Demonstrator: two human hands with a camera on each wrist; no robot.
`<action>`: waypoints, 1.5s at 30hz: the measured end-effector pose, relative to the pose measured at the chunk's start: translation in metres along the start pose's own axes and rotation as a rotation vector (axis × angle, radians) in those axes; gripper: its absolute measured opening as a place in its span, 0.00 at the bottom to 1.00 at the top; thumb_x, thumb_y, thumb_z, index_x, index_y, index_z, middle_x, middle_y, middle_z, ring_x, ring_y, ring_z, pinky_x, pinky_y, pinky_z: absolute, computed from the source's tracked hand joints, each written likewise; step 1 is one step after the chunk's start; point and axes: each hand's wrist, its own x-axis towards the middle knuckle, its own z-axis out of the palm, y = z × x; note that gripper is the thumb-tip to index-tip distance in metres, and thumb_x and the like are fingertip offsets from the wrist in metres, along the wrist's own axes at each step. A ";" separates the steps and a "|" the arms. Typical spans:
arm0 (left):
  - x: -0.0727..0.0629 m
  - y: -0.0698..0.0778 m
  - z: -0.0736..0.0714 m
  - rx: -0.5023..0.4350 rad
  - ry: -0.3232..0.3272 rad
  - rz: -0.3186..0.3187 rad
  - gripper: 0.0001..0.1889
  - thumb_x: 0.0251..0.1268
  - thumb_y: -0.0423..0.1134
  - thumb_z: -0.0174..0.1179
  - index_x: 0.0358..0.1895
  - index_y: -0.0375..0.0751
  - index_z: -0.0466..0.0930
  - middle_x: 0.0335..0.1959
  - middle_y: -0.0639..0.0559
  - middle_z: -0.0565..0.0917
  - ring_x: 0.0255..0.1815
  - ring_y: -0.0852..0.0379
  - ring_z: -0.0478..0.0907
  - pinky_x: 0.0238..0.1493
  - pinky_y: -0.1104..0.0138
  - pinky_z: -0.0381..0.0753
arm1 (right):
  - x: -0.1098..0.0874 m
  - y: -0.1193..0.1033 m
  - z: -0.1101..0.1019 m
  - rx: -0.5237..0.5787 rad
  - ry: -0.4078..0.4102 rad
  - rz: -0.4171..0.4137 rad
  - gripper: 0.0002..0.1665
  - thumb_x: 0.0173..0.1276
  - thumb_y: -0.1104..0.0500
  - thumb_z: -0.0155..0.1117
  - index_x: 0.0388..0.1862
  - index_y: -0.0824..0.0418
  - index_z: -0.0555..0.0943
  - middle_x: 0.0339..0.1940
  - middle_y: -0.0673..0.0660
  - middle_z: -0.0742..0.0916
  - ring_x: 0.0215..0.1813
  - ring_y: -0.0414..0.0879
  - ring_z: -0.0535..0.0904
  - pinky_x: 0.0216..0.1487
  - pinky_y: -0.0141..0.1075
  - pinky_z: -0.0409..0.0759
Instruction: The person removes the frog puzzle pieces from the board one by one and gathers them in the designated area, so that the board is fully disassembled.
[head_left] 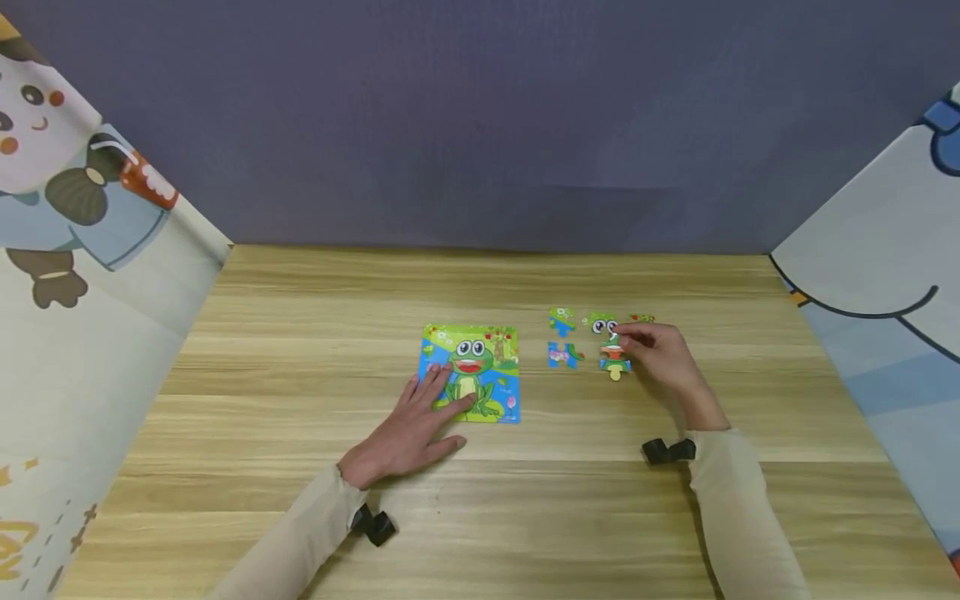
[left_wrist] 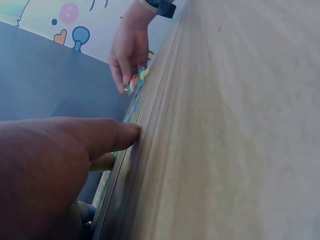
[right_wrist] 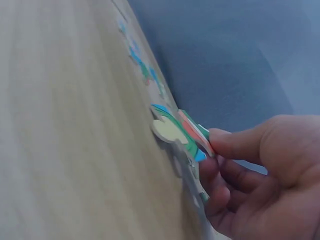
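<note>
frog puzzle board (head_left: 486, 375) lies on table (head_left: 525, 517) partly under left hand (head_left: 412, 425), loose puzzle pieces (head_left: 558, 355) right of board, frog-mouth piece (head_left: 612, 352) farther right in right hand (head_left: 662, 357), frog-eyes piece (head_left: 602, 322) behind.

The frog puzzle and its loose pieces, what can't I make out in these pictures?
Head view: part of the frog board's lower left, covered by the left hand.
Head view: the lower part of the far right piece, behind the right hand.
Head view: the end of the held piece under the fingertips.
Left wrist view: the board's picture, seen nearly edge-on and partly blocked by fingers.
Right wrist view: pictures on the farther pieces, too blurred.
</note>
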 end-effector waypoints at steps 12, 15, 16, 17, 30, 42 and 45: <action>0.000 -0.001 0.001 0.008 -0.007 -0.001 0.31 0.74 0.54 0.53 0.76 0.51 0.64 0.83 0.34 0.42 0.84 0.35 0.36 0.81 0.38 0.40 | 0.002 -0.001 0.008 -0.239 0.084 -0.025 0.14 0.74 0.65 0.60 0.53 0.69 0.85 0.43 0.68 0.89 0.34 0.25 0.73 0.37 0.23 0.75; 0.000 -0.001 0.001 0.011 -0.007 0.000 0.31 0.74 0.54 0.53 0.76 0.51 0.64 0.83 0.34 0.42 0.84 0.35 0.36 0.81 0.38 0.41 | 0.001 -0.001 0.009 -0.252 0.091 -0.029 0.13 0.73 0.64 0.60 0.52 0.68 0.85 0.43 0.67 0.90 0.34 0.27 0.74 0.36 0.24 0.75; 0.000 -0.001 0.000 0.012 -0.009 -0.002 0.31 0.74 0.54 0.53 0.76 0.51 0.64 0.83 0.34 0.41 0.84 0.36 0.36 0.81 0.38 0.40 | 0.001 -0.001 0.008 -0.253 0.089 -0.029 0.13 0.73 0.64 0.60 0.52 0.68 0.85 0.43 0.68 0.89 0.34 0.28 0.75 0.36 0.24 0.75; 0.000 -0.001 0.000 0.011 -0.009 -0.003 0.31 0.75 0.54 0.53 0.76 0.51 0.64 0.83 0.34 0.41 0.84 0.36 0.36 0.81 0.38 0.40 | 0.001 -0.002 0.008 -0.253 0.089 -0.029 0.13 0.73 0.64 0.61 0.52 0.68 0.85 0.43 0.68 0.89 0.35 0.30 0.76 0.36 0.24 0.75; -0.001 0.003 -0.003 0.005 -0.005 -0.009 0.31 0.74 0.54 0.54 0.76 0.51 0.64 0.83 0.34 0.42 0.84 0.35 0.37 0.81 0.38 0.41 | 0.001 -0.008 0.006 -0.271 0.141 -0.031 0.12 0.71 0.63 0.64 0.49 0.67 0.86 0.41 0.66 0.90 0.37 0.37 0.81 0.38 0.20 0.74; 0.005 0.010 -0.003 0.019 0.022 -0.028 0.32 0.68 0.52 0.62 0.73 0.50 0.67 0.82 0.31 0.46 0.84 0.32 0.36 0.80 0.35 0.41 | 0.012 -0.065 0.042 -0.176 0.046 -0.130 0.13 0.72 0.64 0.61 0.50 0.69 0.85 0.44 0.66 0.89 0.42 0.56 0.84 0.36 0.31 0.78; 0.009 0.015 -0.002 0.032 0.027 -0.017 0.33 0.66 0.53 0.63 0.73 0.52 0.67 0.82 0.31 0.46 0.84 0.32 0.37 0.80 0.35 0.42 | 0.018 -0.079 0.062 -0.163 -0.008 -0.150 0.12 0.72 0.64 0.62 0.49 0.68 0.86 0.45 0.65 0.89 0.43 0.56 0.85 0.40 0.36 0.80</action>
